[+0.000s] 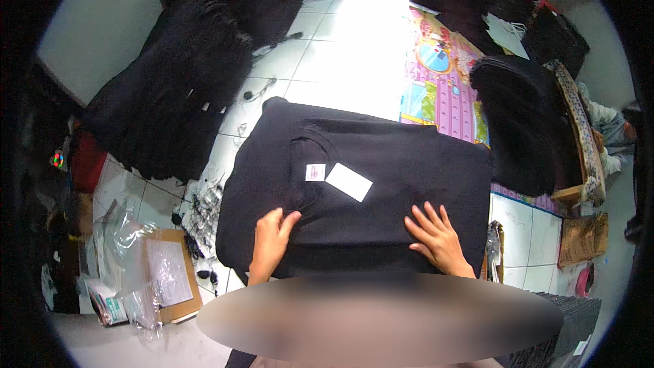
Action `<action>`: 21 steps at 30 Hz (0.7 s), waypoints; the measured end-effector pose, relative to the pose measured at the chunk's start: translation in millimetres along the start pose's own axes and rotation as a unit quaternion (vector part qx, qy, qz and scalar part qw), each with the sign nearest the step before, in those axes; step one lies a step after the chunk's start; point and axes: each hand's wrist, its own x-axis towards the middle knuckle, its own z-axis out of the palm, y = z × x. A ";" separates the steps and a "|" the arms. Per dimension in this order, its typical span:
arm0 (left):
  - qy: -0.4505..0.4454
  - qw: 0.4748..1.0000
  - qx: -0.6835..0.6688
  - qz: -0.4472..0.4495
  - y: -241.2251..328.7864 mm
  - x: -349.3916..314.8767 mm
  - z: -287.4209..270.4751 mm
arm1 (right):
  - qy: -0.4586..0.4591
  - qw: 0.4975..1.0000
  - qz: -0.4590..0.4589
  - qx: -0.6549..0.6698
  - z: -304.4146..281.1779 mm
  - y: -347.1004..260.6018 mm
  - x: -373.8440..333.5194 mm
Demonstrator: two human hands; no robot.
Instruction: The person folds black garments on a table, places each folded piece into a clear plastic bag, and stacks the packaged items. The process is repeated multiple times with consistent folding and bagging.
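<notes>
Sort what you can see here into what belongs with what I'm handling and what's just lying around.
With what you're handling:
- black garment, both your left hand and right hand on it
- neck label
- white card lying on the garment

Apparently just lying around:
- clear plastic
- brown cardboard, lower left
- colourful mat

L hand (pixel 271 240) half-bent, R hand (pixel 443 242) flat w/ fingers (pixel 433 216) apart
</notes>
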 end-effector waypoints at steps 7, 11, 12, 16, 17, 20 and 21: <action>-0.047 0.993 -0.102 -0.046 3.1 -25.3 -1.1 | -0.023 0.986 0.128 0.106 -42.3 -24.8 40.4; 0.014 1.000 -0.023 -0.014 5.2 -33.3 1.1 | 0.136 0.985 -0.022 0.100 1.1 -51.4 116.8; 0.022 0.999 -0.039 0.020 4.9 -34.4 1.1 | 0.125 0.989 -0.036 0.067 12.1 -53.0 136.9; -0.008 0.993 -0.096 0.074 0.3 -31.9 -1.2 | 0.178 0.934 0.059 0.304 25.1 -22.1 189.9; -0.019 0.990 -0.111 0.081 -1.3 -29.8 -1.2 | 0.219 0.912 0.081 0.338 26.1 -16.3 195.1; 0.018 0.990 -0.114 0.085 -4.6 -24.6 2.8 | 0.064 0.987 0.118 0.090 25.4 -8.5 194.1; 0.027 0.994 -0.091 0.048 -5.2 -23.6 5.0 | 0.129 0.987 0.088 0.030 27.3 -12.7 190.4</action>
